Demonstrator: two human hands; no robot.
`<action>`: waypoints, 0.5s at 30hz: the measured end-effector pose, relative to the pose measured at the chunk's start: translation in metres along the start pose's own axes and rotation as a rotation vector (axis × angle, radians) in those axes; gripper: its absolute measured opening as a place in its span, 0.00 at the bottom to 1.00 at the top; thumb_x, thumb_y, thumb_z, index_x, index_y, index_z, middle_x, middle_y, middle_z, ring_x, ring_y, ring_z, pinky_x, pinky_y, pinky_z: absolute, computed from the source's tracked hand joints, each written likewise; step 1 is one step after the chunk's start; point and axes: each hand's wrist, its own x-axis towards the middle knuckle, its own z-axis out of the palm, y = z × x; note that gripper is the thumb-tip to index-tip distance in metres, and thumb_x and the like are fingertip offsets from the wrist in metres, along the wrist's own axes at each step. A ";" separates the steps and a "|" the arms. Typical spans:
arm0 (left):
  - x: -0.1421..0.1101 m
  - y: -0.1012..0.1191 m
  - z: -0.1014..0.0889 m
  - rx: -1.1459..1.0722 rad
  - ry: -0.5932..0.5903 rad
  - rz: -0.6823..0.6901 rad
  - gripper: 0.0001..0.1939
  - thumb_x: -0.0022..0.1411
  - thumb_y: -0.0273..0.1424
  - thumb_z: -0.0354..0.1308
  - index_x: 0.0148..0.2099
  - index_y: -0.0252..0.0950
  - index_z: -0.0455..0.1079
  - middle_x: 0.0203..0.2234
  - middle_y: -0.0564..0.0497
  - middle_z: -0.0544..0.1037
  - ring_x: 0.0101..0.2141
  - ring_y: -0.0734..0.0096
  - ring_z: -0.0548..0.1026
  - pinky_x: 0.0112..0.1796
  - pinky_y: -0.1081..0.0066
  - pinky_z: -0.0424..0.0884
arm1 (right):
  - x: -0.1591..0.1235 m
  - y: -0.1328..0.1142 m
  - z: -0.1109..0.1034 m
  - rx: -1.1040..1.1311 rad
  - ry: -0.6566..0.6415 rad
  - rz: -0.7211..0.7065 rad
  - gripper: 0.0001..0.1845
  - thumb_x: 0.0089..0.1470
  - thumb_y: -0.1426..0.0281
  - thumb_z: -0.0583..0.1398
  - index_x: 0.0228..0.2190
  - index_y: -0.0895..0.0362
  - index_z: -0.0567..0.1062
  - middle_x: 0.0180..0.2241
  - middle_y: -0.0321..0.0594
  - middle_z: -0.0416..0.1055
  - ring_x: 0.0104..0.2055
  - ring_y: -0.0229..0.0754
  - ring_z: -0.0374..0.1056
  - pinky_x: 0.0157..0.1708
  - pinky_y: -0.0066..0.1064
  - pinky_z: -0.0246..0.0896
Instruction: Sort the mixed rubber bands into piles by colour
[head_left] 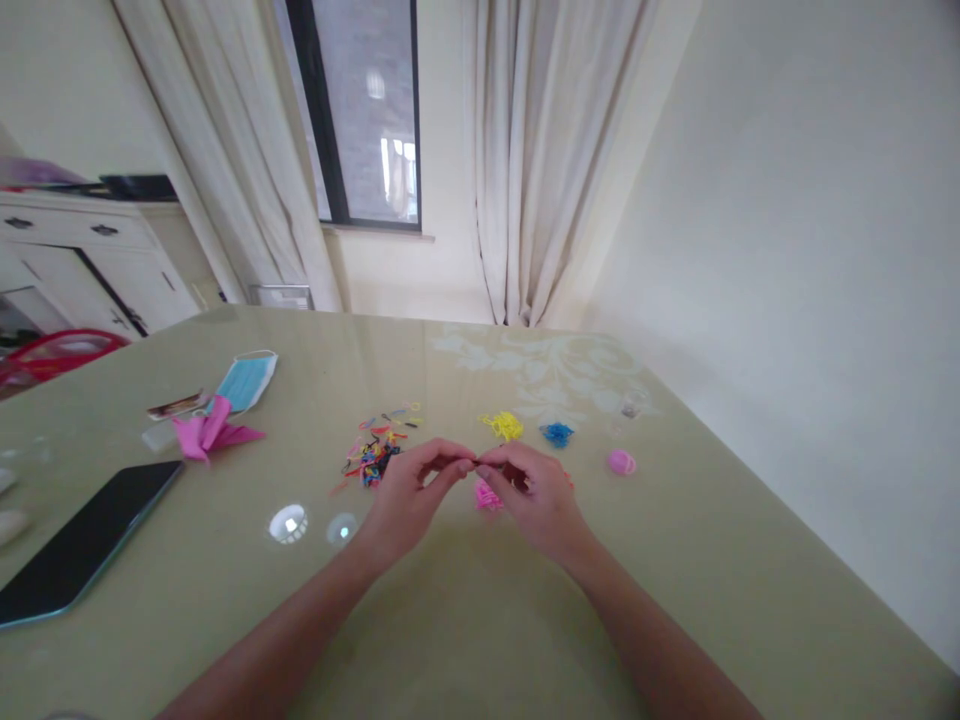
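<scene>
Plainly, the tablet (90, 545) lies flat by the left edge of the table (465, 640), out of the arms' way, with the paper bird (214, 432) and mask (247, 382) beyond it, towards the far left corner. The mixed heap (375, 455) sits just beyond the left hand (412, 490), seemingly for easy reach. Its thumb and forefinger press together at one end of a dark bit (475, 463), too small to make out; it is held above the table's middle, likely to give both hands room. Below and beyond it, the pink pile (487, 496) and yellow pile (504, 426) lie apart, as if to keep colours unmixed. The right hand (536, 495) pinches the bit's other end. The blue pile (557, 434) and pink ball (621, 461) lie towards the right edge
</scene>
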 end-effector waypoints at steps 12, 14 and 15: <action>-0.007 0.023 -0.007 -0.143 -0.046 -0.027 0.09 0.67 0.38 0.67 0.41 0.39 0.84 0.34 0.48 0.86 0.37 0.66 0.82 0.41 0.69 0.80 | -0.009 -0.018 -0.010 0.072 -0.038 -0.048 0.15 0.70 0.59 0.61 0.35 0.53 0.81 0.26 0.35 0.73 0.27 0.38 0.63 0.27 0.30 0.55; -0.006 0.023 -0.007 -0.158 -0.041 -0.054 0.09 0.66 0.39 0.68 0.39 0.39 0.84 0.31 0.49 0.85 0.34 0.67 0.82 0.38 0.70 0.80 | -0.009 -0.019 -0.010 0.097 -0.062 -0.037 0.17 0.70 0.57 0.61 0.35 0.53 0.82 0.27 0.35 0.73 0.27 0.38 0.63 0.28 0.30 0.55; -0.006 0.024 -0.006 -0.169 -0.038 -0.065 0.10 0.66 0.39 0.68 0.38 0.39 0.84 0.30 0.49 0.85 0.33 0.67 0.81 0.36 0.71 0.79 | -0.009 -0.020 -0.011 0.126 -0.078 -0.023 0.18 0.70 0.56 0.61 0.35 0.54 0.82 0.27 0.36 0.73 0.27 0.38 0.63 0.28 0.30 0.55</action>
